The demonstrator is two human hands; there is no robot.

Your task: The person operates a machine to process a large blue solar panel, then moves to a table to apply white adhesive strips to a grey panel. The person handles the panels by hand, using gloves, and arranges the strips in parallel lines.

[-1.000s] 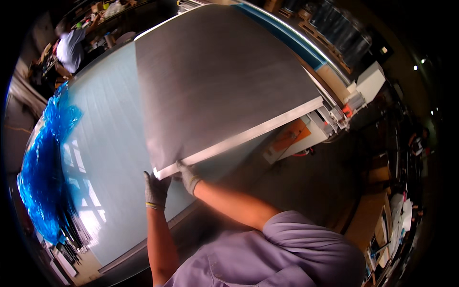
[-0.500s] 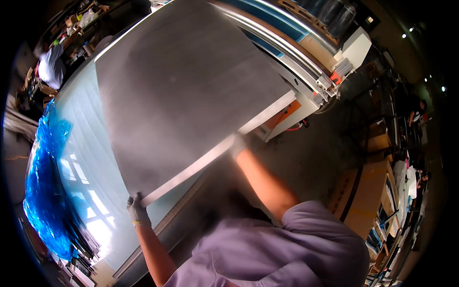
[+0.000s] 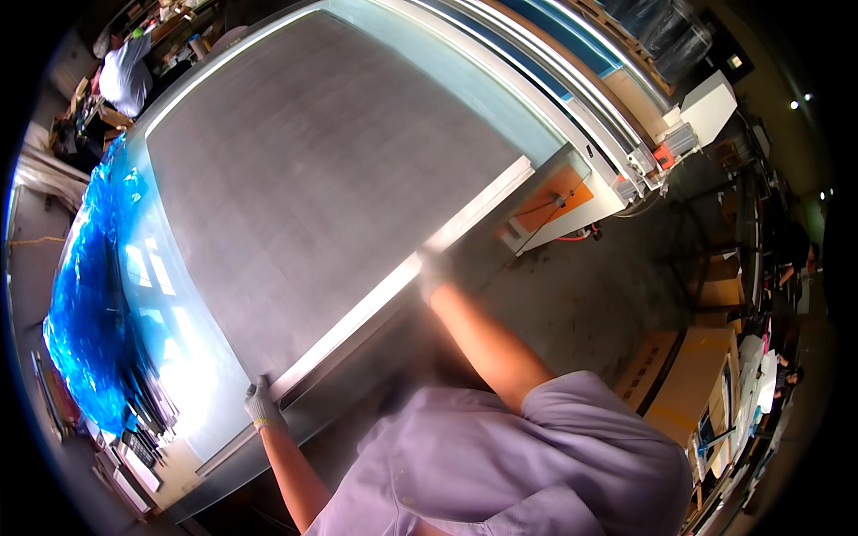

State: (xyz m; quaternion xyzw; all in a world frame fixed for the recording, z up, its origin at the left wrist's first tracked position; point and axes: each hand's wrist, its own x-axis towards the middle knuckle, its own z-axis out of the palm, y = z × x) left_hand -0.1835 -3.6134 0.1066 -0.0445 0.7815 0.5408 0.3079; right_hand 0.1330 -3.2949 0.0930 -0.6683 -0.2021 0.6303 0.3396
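Note:
A large flat dark grey panel (image 3: 331, 179) with a pale, thick near edge lies over a glossy light-blue tabletop (image 3: 152, 268). My left hand (image 3: 262, 404), in a grey knit glove, is closed on the panel's near left corner, with its fingertips on the top face. Farther right along the pale edge, my right hand (image 3: 433, 272), gloved too, grips the panel near the middle of that side. Blur softens this hand, and its fingers are mostly hidden by the edge.
Crumpled blue plastic film (image 3: 94, 322) lies along the tabletop's left side. Beyond the panel runs a long machine rail (image 3: 572, 89) with a white end housing (image 3: 709, 109). Cardboard boxes (image 3: 688, 375) stand at the right. A co-worker (image 3: 125, 76) is at the far left.
The panel has come down and moved left over the tabletop; light-blue surface now shows beyond its far right side. Both my hands have moved with its near edge. My view has shifted slightly.

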